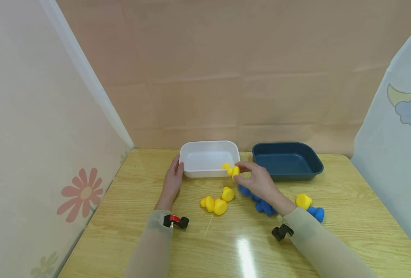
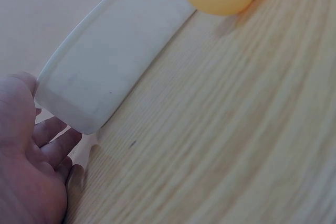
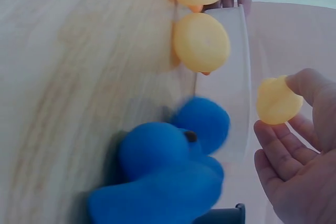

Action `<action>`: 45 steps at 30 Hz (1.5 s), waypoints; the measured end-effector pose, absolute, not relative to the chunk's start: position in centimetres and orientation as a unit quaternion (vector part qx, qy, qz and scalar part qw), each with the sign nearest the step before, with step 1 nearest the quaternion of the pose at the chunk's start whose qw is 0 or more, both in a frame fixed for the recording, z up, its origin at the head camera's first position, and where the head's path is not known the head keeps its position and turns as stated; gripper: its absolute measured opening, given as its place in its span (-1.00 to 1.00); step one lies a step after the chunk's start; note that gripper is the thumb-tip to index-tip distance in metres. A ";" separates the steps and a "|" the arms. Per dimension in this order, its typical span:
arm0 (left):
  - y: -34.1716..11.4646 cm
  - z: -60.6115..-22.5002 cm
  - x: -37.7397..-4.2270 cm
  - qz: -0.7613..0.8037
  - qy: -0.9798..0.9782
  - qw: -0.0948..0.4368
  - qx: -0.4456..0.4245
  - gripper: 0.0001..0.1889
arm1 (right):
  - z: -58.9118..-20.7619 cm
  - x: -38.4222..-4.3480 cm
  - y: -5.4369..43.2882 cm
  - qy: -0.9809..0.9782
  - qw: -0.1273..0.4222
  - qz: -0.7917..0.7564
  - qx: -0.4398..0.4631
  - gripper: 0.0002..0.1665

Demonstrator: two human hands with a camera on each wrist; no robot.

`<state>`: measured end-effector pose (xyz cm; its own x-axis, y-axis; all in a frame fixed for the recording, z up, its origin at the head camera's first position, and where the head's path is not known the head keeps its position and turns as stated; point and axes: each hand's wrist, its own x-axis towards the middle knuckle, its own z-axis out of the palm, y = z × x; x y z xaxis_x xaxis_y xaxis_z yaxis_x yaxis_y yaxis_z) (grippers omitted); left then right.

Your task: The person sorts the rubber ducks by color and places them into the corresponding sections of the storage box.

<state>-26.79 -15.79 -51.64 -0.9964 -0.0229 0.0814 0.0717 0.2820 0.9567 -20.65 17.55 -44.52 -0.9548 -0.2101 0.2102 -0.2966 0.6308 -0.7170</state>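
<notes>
Yellow rounded toy duck (image 1: 235, 172) pinched in my right grip (image 1: 257, 180), near white rectangular plastic tray (image 1: 203, 174); left grip (image 1: 173, 178) holds tray's end, probably steadying it.

From where I stand, it's a makeshift tabletop booth; home or lab, I can't tell. Round a wooden table (image 1: 122, 216), a creased brown sheet (image 1: 191, 58) hangs at twelve o'clock, flower-printed cloth (image 1: 35, 96) at nine, moon-printed cloth (image 1: 386, 154) at three. Small wrist cameras (image 1: 183, 222) suggest a recording setup.
</notes>
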 end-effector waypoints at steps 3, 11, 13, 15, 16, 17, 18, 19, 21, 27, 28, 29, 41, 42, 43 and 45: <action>-15.8 -51.5 -26.7 -0.600 -0.799 0.036 -0.012 -0.37 | -43.9 -20.8 17.4 -0.899 0.060 0.411 0.140 -0.41; -15.6 -51.4 -26.6 -0.598 -0.800 0.035 -0.006 -0.38 | -42.6 -21.7 16.8 -0.893 0.067 0.425 0.131 -0.42; -15.6 -51.5 -26.5 -0.599 -0.800 0.036 -0.008 -0.38 | -42.3 -22.0 16.7 -0.892 0.068 0.428 0.127 -0.42; -15.6 -51.5 -26.5 -0.598 -0.800 0.037 -0.008 -0.39 | -42.1 -22.4 16.5 -0.893 0.071 0.426 0.125 -0.42; -15.6 -51.6 -26.6 -0.598 -0.800 0.037 -0.009 -0.38 | -42.0 -22.6 16.5 -0.893 0.071 0.426 0.125 -0.42; -15.6 -51.6 -26.6 -0.597 -0.801 0.036 -0.008 -0.38 | -42.0 -22.8 16.5 -0.893 0.072 0.426 0.125 -0.42; -15.6 -51.6 -26.6 -0.597 -0.801 0.036 -0.007 -0.38 | -41.9 -23.0 16.4 -0.893 0.072 0.426 0.124 -0.42; -15.6 -51.6 -26.6 -0.597 -0.801 0.036 -0.007 -0.38 | -41.9 -23.2 16.4 -0.893 0.072 0.426 0.124 -0.42; -15.6 -51.6 -26.5 -0.598 -0.800 0.038 -0.007 -0.38 | -41.8 -23.6 16.4 -0.893 0.073 0.425 0.125 -0.42; -15.6 -51.7 -26.6 -0.601 -0.798 0.037 -0.006 -0.38 | -42.0 -24.8 16.5 -0.895 0.075 0.424 0.119 -0.43; -15.6 -51.7 -26.6 -0.601 -0.798 0.037 -0.006 -0.39 | -42.0 -24.9 16.5 -0.895 0.074 0.424 0.117 -0.43; -15.6 -51.7 -26.7 -0.602 -0.798 0.036 -0.006 -0.39 | -42.0 -25.1 16.5 -0.895 0.073 0.424 0.115 -0.43; -15.6 -51.4 -26.6 -0.604 -0.796 0.044 -0.013 -0.40 | -42.1 -27.0 15.7 -0.901 0.067 0.415 0.102 -0.37; -15.6 -51.4 -26.5 -0.603 -0.796 0.044 -0.012 -0.40 | -42.2 -27.1 15.7 -0.902 0.066 0.413 0.102 -0.36; -15.6 -51.4 -26.5 -0.603 -0.797 0.042 -0.010 -0.40 | -42.3 -27.2 15.6 -0.904 0.066 0.411 0.102 -0.36; -15.6 -51.4 -26.4 -0.604 -0.796 0.038 -0.006 -0.39 | -42.3 -27.4 15.6 -0.906 0.064 0.407 0.101 -0.35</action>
<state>-26.41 -15.57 -51.38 -0.9970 -0.0356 0.0681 0.0560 0.2701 0.9612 -27.44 15.58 -42.34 -0.9713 -0.1308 0.1988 -0.2355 0.6488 -0.7236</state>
